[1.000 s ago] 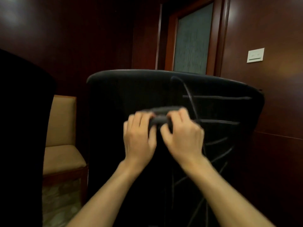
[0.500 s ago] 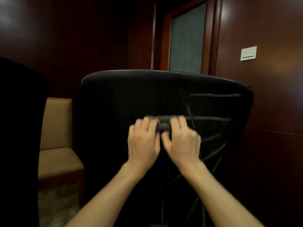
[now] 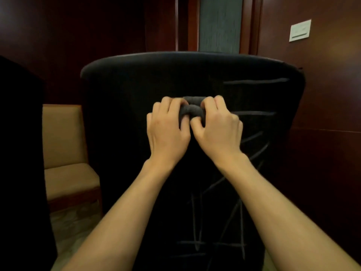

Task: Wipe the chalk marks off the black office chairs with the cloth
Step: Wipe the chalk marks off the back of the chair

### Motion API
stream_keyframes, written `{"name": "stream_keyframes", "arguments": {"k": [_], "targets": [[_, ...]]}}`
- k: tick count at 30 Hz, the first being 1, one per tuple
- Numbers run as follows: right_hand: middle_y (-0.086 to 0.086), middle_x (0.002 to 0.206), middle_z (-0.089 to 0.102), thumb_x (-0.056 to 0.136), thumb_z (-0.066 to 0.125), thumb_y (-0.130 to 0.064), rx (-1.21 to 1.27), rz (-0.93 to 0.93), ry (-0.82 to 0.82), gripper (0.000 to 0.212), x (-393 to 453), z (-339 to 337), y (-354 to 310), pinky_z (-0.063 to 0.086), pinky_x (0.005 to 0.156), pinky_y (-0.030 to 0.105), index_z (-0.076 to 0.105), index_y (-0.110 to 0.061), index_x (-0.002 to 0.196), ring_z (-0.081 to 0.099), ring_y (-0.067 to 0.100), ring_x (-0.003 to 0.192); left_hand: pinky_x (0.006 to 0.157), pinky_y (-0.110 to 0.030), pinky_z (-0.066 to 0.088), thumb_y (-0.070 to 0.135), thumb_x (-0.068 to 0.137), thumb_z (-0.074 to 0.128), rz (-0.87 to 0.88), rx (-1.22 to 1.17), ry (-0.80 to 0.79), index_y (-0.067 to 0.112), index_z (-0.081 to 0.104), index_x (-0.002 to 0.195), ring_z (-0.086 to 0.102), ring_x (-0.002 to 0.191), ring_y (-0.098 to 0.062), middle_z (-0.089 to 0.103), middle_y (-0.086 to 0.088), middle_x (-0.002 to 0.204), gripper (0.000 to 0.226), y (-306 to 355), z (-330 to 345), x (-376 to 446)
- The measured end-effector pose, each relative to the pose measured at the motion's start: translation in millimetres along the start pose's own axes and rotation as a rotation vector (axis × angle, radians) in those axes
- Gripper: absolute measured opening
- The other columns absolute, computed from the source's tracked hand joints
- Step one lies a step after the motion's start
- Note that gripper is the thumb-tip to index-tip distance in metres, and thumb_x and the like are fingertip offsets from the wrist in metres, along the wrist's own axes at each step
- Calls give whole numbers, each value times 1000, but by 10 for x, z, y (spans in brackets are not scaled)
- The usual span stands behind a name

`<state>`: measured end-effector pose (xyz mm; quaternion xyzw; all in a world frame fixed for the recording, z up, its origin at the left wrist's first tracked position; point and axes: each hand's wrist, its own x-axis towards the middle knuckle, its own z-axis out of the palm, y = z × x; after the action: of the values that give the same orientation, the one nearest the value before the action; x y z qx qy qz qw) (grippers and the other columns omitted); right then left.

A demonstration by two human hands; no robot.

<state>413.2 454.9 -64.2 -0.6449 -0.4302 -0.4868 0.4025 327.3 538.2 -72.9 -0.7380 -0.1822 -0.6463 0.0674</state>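
Left hand [image 3: 168, 132] and right hand [image 3: 218, 130] both pinch the bunched cloth [image 3: 192, 110] against the chair back [image 3: 121, 118]; apparently too small a contact patch; chalk marks [image 3: 256, 81] right of the cloth risk smearing.

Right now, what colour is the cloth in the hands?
Dark grey, bunched between the left hand and right hand; the cloth shows in the head view.

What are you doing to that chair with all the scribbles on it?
A person is cleaning chalk off a black office chair. Both hands, the left hand and the right hand, hold a bunched dark cloth against the middle of the chair's back. Chalk lines still show on the right side and lower down, so plenty is left to wipe. A tan chair stands behind to the left.
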Motion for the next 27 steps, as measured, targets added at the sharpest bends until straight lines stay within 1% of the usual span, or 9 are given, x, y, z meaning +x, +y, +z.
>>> {"name": "stream_keyframes", "arguments": {"k": [4, 7, 9, 11, 13, 16, 20, 25, 27], "targets": [[8, 89, 58, 73, 65, -31, -62, -3, -141, 25, -662, 235, 74, 26, 48, 27, 59, -13, 90, 59, 32, 53, 76, -39, 39, 26, 84, 53, 38, 83, -131, 13, 63, 113, 55, 91, -27, 62, -6, 108, 33, -235, 200, -790], [6, 82, 55, 73, 51, -35, -90, -31, -307, 26, -1198, 333, 125, 33, 40, 27, 58, -13, 85, 58, 27, 46, 74, -36, 36, 26, 85, 51, 93, 145, -255, 12, 64, 113, 57, 88, -27, 63, -5, 108, 34, -396, 242, -1381], [5, 80, 55, 73, 49, -34, -89, -38, -362, 26, -1336, 338, 135, 31, 41, 25, 59, -13, 85, 57, 25, 44, 74, -33, 36, 24, 85, 51, 96, 137, -267, 12, 65, 111, 57, 86, -24, 63, -3, 105, 32, -419, 221, -1508], [6, 79, 55, 72, 53, -33, -111, -76, -289, 24, -1178, 298, 125, 26, 45, 25, 59, -13, 84, 56, 25, 46, 73, -34, 36, 21, 83, 51, 122, 122, -210, 9, 65, 109, 55, 85, -26, 62, -6, 103, 31, -383, 177, -1335], [8, 82, 57, 74, 52, -33, -133, -119, -117, 25, -801, 210, 77, 22, 49, 26, 59, -13, 86, 55, 28, 48, 73, -39, 36, 18, 83, 53, 150, 120, -101, 7, 64, 109, 52, 86, -31, 62, -12, 102, 31, -302, 109, -914], [8, 85, 58, 78, 56, -28, -87, -125, 58, 22, -169, 86, 6, 19, 48, 24, 59, -12, 92, 53, 28, 48, 74, -38, 36, 14, 83, 58, 148, 118, 45, 6, 64, 109, 50, 90, -28, 62, -13, 106, 28, -163, 8, -220], [7, 85, 58, 76, 62, -26, -78, -125, 38, 20, -106, 152, 1, 2, 47, 21, 59, -12, 90, 50, 25, 47, 74, -33, 35, 16, 85, 59, 130, 152, 52, 6, 65, 110, 50, 92, -24, 63, -12, 107, 28, -204, 102, -173], [5, 82, 57, 75, 51, -33, -63, -89, -82, 23, -706, 303, 102, 18, 48, 24, 59, -14, 86, 56, 25, 48, 77, -37, 36, 19, 83, 56, 107, 142, 34, 3, 67, 109, 49, 92, -26, 65, -13, 104, 33, -365, 344, -889], [5, 81, 57, 75, 50, -34, -24, -80, -142, 24, -921, 341, 128, 24, 44, 25, 59, -14, 85, 56, 25, 48, 78, -38, 37, 20, 83, 56, 84, 136, 15, 3, 67, 109, 50, 93, -26, 65, -12, 103, 33, -391, 377, -1142]]}}
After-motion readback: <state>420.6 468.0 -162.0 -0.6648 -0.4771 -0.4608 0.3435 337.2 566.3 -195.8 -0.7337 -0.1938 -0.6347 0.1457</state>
